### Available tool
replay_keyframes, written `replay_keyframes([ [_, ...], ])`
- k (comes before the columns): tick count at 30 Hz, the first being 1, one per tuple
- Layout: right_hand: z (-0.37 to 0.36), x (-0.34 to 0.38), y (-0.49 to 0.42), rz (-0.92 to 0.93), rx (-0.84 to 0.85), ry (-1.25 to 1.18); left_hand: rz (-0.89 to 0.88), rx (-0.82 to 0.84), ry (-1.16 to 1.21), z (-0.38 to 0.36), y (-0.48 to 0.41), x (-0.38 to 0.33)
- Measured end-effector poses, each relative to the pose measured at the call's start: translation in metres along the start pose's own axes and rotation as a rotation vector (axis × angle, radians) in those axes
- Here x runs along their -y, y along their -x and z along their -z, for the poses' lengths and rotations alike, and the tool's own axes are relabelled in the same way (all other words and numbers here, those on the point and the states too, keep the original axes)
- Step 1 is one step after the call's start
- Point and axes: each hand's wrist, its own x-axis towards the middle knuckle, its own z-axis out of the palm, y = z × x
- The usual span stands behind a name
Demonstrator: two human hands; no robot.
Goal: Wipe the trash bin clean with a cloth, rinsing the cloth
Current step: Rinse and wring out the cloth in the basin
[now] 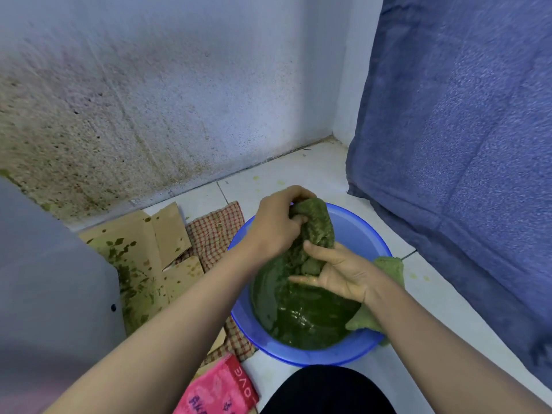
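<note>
- Black fabric (325, 389) lies nearest, beside a pink printed towel (218, 389).
- Round blue plastic basin (298, 355) sits on white floor tiles and holds murky, glossy green water (307, 318).
- Right hand (340, 273), palm up over the water, pinches the lower bunch of the nubby dark green cloth (316, 222) between thumb and half-bent fingers.
- Left hand (277, 225) has its fingers curled tightly round the cloth's upper end, above the basin's far side.
- Smooth grey plastic trash bin (44, 279) curves at the left, beside green-spattered flattened cardboard (143, 249) and a red-checked woven rag (215, 234).
- Blue quilted fabric (463, 144) hangs at the right.
</note>
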Motion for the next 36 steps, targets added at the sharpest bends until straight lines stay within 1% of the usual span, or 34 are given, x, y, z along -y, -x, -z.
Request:
replay_keyframes([
  [1, 0.004, -0.002, -0.002, -0.045, 0.032, 0.002, -0.012, 0.073, -0.006, -0.003, 0.005, 0.011],
  [3, 0.008, -0.002, -0.007, -0.115, 0.026, 0.071, -0.028, 0.302, -0.029, -0.011, 0.014, 0.034],
  [5, 0.009, 0.002, -0.013, -0.160, -0.030, 0.194, -0.063, 0.521, -0.192, -0.022, 0.021, 0.058],
  [6, 0.008, 0.004, -0.016, -0.183, -0.043, 0.249, -0.073, 0.590, -0.298, -0.027, 0.024, 0.067],
  [7, 0.007, 0.006, -0.019, -0.213, -0.044, 0.293, -0.093, 0.623, -0.395, -0.032, 0.025, 0.076],
  [9, 0.005, 0.008, -0.025, -0.290, -0.037, 0.360, -0.160, 0.621, -0.496, -0.040, 0.024, 0.086],
  [10, 0.004, 0.009, -0.029, -0.331, -0.036, 0.383, -0.175, 0.603, -0.489, -0.043, 0.023, 0.089],
  [13, 0.005, 0.012, -0.040, -0.422, -0.087, 0.482, -0.167, 0.532, -0.400, -0.050, 0.016, 0.092],
  [16, 0.006, 0.012, -0.050, -0.495, -0.120, 0.668, -0.173, 0.446, -0.460, -0.053, 0.014, 0.087],
  [18, 0.005, 0.008, -0.055, -0.525, -0.165, 0.774, -0.164, 0.424, -0.513, -0.056, 0.013, 0.085],
  [20, 0.004, 0.002, -0.058, -0.517, -0.224, 0.865, -0.146, 0.436, -0.570, -0.061, 0.012, 0.085],
  [23, 0.003, -0.007, -0.061, -0.457, -0.343, 0.978, -0.124, 0.424, -0.641, -0.065, 0.009, 0.086],
  [26, 0.002, -0.011, -0.064, -0.423, -0.393, 1.082, -0.089, 0.389, -0.655, -0.066, 0.008, 0.085],
  [30, 0.003, -0.013, -0.065, -0.358, -0.488, 1.216, -0.039, 0.404, -0.681, -0.065, 0.005, 0.083],
  [36, 0.006, -0.017, -0.064, -0.333, -0.517, 1.424, 0.025, 0.463, -0.707, -0.069, 0.000, 0.077],
])
